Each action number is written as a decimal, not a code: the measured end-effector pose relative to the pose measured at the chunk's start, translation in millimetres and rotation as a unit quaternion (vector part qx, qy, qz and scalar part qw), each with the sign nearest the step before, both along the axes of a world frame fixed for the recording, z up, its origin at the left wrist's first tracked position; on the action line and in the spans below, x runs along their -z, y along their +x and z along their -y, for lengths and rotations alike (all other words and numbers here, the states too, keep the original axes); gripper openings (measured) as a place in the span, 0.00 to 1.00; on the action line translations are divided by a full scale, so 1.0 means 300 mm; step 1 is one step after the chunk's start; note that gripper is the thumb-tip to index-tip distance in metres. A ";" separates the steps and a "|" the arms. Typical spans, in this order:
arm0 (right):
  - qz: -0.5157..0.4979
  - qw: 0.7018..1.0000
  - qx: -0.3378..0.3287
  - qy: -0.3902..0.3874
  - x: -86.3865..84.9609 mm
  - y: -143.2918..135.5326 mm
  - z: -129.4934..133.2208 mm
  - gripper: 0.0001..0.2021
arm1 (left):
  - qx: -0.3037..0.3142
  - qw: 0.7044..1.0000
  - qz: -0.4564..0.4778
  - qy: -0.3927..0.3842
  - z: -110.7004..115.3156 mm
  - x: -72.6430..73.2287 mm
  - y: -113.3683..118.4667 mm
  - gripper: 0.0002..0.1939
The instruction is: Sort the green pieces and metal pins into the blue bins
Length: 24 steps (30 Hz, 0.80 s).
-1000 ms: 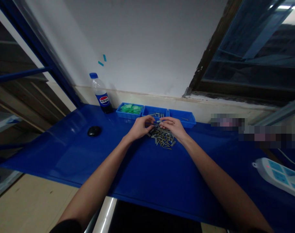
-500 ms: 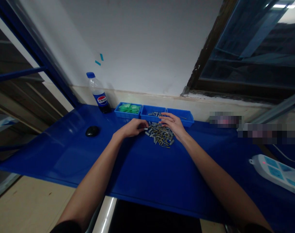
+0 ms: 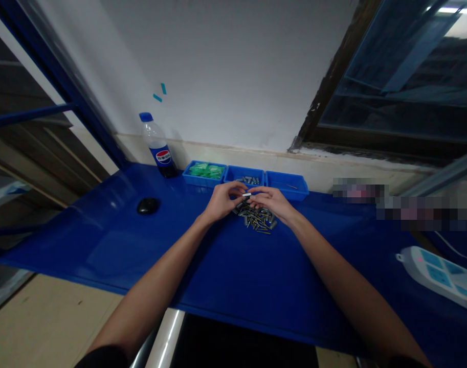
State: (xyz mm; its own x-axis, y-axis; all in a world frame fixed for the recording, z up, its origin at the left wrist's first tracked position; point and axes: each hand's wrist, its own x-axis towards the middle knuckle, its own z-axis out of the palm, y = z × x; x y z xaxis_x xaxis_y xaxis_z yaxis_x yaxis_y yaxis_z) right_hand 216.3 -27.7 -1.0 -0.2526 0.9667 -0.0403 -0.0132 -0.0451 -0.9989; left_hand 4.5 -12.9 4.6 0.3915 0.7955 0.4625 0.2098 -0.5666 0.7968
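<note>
A small white piece (image 3: 246, 194) is between my two hands, above a pile of screws and grey plugs (image 3: 258, 219) on the blue table. My left hand (image 3: 222, 201) has its thumb and fingers curled at the left end of the piece. From the right, my right hand (image 3: 273, 202) pinches near the other end. Behind the pile stand three blue bins: one with green packets (image 3: 206, 170), a middle one holding grey plugs (image 3: 250, 180), and a right bin (image 3: 287, 192) with a thin screw in it.
A cola bottle (image 3: 162, 153) stands at the back left, with a black mouse (image 3: 147, 206) in front of it. On the right lies a white power strip (image 3: 436, 271). The table (image 3: 233, 286) ends close to my body.
My left hand has moved right and slightly up, carrying the white piece over the pile. My right hand has lowered a little, its fingers now closing at the piece.
</note>
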 end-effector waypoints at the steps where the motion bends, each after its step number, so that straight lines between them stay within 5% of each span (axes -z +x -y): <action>1: -0.001 1.000 0.000 0.005 0.000 -0.002 0.001 0.17 | -0.002 1.000 0.004 0.003 0.001 0.002 0.005 0.11; 11: 0.002 1.000 0.004 0.027 -0.002 0.003 0.008 0.17 | -0.017 1.000 -0.008 0.025 -0.004 0.022 0.010 0.13; 24: -0.058 0.987 0.104 0.109 -0.027 0.006 -0.004 0.29 | -0.086 0.967 -0.238 0.028 -0.048 0.066 -0.050 0.11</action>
